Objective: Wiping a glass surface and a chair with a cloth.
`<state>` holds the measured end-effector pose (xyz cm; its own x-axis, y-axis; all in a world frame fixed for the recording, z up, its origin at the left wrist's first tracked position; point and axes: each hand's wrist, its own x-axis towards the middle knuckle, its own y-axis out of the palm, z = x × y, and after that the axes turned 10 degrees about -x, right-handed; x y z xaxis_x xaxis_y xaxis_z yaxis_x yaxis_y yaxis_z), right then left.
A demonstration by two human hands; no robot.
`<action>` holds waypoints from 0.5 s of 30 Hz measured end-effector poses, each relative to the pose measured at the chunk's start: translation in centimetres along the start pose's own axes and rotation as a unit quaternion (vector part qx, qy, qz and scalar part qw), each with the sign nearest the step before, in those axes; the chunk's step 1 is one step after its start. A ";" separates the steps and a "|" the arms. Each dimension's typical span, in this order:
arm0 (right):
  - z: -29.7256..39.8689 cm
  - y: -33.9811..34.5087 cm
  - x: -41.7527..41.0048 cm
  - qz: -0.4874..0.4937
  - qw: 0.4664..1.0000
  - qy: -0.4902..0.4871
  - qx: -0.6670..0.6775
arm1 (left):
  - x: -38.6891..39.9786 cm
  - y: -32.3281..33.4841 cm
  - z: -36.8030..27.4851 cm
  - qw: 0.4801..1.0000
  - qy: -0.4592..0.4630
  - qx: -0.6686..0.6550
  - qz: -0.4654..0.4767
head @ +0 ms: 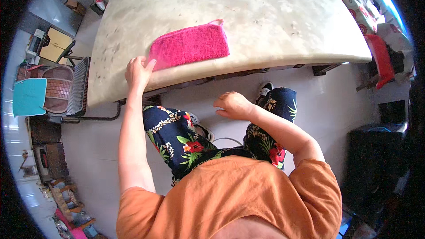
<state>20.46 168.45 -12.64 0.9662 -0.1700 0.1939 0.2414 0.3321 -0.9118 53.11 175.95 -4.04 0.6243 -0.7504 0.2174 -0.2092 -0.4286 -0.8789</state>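
A folded bright-pink terry cloth (191, 45) lies flat on the pale, marbled tabletop (252, 10), close to its near edge. A light fabric loop sticks up from the cloth's far right corner. My left hand (139, 71) rests on the table at the cloth's left end, thumb spread from the fingers. The thumb touches or overlaps the near left corner; no grip on the fabric is visible. My right hand (234, 105) hovers over the gap between my knees, below the table edge. Its fingers are loosely bent, with the thumb apart, and nothing shows in it.
Left of the table stands a chair (79, 86) beside a brown woven basket (59, 88) and a turquoise plastic sheet-like item (30, 97). At right are a red item (380, 61) and a large black object (375, 159). A table support (327, 69) juts below the tabletop.
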 end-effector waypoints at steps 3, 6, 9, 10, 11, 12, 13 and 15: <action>0.1 0.3 1.2 0.054 0.998 0.023 0.022 | 1.4 0.7 0.4 0.998 -0.040 -0.036 0.043; 0.3 0.1 2.9 0.172 0.985 0.032 -0.002 | 2.2 1.4 1.4 0.999 0.036 -0.021 0.008; -0.4 0.1 3.5 0.098 0.994 0.006 0.047 | 2.3 1.6 1.0 0.999 0.029 -0.005 0.017; -0.8 -0.1 3.5 0.110 0.992 0.022 0.054 | 2.6 1.5 0.6 0.999 0.031 0.000 0.020; -1.0 -0.2 3.7 0.120 0.990 0.033 0.063 | 2.9 0.9 0.4 0.996 0.004 -0.080 0.030; -1.5 0.2 3.7 0.119 0.990 0.037 0.069 | 3.0 0.5 -0.7 0.985 -0.021 -0.163 0.045; -2.0 0.7 3.9 0.097 0.993 0.031 0.058 | 3.2 0.4 -2.1 0.966 -0.044 -0.250 0.043; -2.4 1.0 4.4 0.073 0.996 0.020 0.050 | 3.2 -0.5 -5.3 0.965 0.019 -0.256 0.043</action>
<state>24.72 165.82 -13.52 0.9878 -0.1487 0.0458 0.1084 0.4471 -0.8879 51.20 171.13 -0.64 0.5620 -0.8081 0.1766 -0.6104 -0.5493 -0.5707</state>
